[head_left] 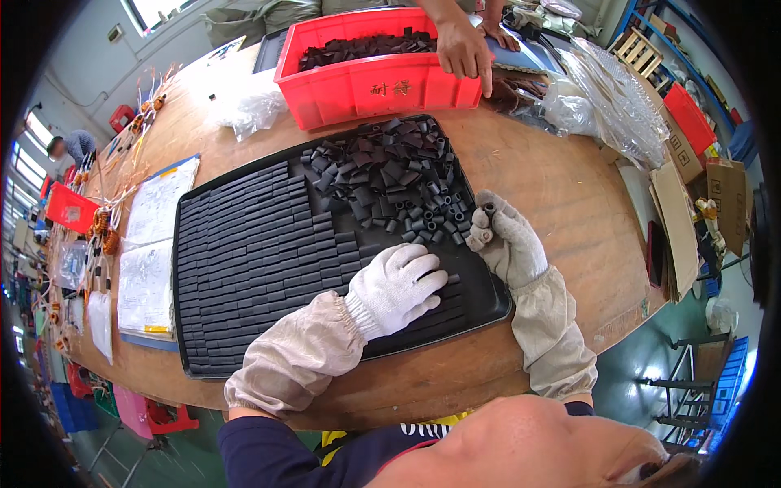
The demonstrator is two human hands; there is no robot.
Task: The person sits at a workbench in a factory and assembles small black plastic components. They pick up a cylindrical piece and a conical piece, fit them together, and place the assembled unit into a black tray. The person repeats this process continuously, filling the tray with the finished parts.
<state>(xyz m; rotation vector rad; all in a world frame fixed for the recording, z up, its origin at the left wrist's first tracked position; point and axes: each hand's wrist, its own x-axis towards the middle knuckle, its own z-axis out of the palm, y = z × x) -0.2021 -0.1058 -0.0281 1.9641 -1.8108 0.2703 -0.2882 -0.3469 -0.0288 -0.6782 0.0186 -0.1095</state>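
Observation:
My left hand (399, 281), in a white knit glove, rests palm down over the rows of black tubes, fingers slightly apart. What lies under its fingertips is hidden. At the right edge of the black tray (494, 285), my gloved right hand (514, 244) pinches a short black tube (489, 209) between thumb and fingers. Rows of short black tubes (252, 260) lie end to end across the left and front of the tray. A loose heap of black tubes (382, 175) fills its far right part, some standing on end.
Behind the tray stands a red bin (390, 85) holding many dark pieces. Another person's hand (464, 50) hangs over its right side. Papers on a clipboard (150, 244) lie left of the tray. Clear plastic bags (569, 110) and cardboard (675, 220) sit to the right.

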